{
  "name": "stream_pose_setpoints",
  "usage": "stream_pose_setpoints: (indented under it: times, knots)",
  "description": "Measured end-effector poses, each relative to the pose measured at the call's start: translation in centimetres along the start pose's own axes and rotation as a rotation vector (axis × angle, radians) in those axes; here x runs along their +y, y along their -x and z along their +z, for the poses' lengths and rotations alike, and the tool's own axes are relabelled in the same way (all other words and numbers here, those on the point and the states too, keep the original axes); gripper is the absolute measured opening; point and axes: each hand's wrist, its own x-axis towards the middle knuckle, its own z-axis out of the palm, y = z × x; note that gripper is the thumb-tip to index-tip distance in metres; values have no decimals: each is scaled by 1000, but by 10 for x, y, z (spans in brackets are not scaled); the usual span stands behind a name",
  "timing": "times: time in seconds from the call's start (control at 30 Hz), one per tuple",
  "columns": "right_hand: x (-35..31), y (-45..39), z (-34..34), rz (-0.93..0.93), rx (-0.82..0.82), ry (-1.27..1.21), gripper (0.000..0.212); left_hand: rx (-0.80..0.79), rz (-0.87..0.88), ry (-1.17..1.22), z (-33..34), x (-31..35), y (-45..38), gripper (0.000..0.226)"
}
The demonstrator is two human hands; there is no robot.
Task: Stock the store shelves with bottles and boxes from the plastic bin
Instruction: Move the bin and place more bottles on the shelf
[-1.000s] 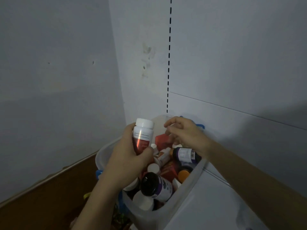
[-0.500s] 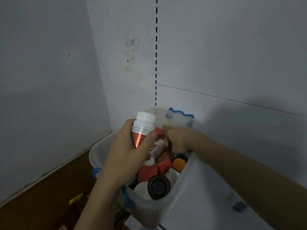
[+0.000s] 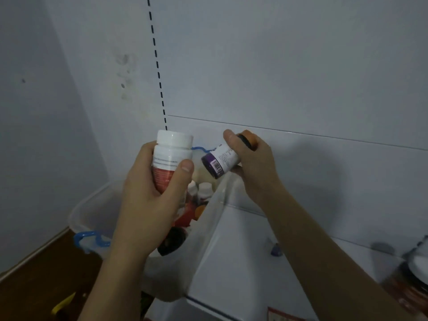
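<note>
My left hand [image 3: 148, 200] grips an upright white-capped bottle [image 3: 172, 156] with a red and white label, held above the clear plastic bin [image 3: 92, 212]. My right hand [image 3: 252, 167] holds a small dark bottle [image 3: 221, 161] with a purple and white label and an orange cap, tilted with its base toward the other bottle. Both bottles are lifted over the bin. Several more bottles and red boxes [image 3: 196, 200] lie in the bin, partly hidden behind my left hand.
The bin has blue handles [image 3: 89, 243] and sits against the left end of a white shelf [image 3: 254, 251]. White back panels with a row of slots [image 3: 159, 79] rise behind. Jars [image 3: 414, 281] stand at the right edge of the shelf. Brown floor lies at the lower left.
My right hand has come up out of the bin with the purple-labelled bottle. My left hand has stayed up with the white-capped bottle. The view has tilted and shifted right.
</note>
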Motion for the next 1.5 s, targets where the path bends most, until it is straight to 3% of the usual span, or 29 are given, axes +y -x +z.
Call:
stream_pose_setpoints:
  times: [0.07,0.17,0.37,0.53,0.8,1.03,1.17,1.5]
  knots:
    - [-7,23,-27,18,80,-22,33,-52,45,125,19,18,9,36]
    - [-9,70,-74,62,272,145,43,-150,86,243,55,34,31,39]
    - [-21,169,-155,-16,347,308,42,-273,-66,607,136,59,89,30]
    - [-44,231,-231,13,483,363,45,-377,-242,840,185,90,136,71]
    - [-66,308,-332,97,782,368,31,-621,-458,1174,243,143,194,67]
    - [-81,349,-381,73,909,427,27,-755,-577,1246,293,173,221,62]
    - [-83,366,-399,38,953,492,26,-851,-651,1282,329,186,225,70]
    - [-109,386,-454,-46,1151,543,47,-1117,-670,1382,419,217,241,68]
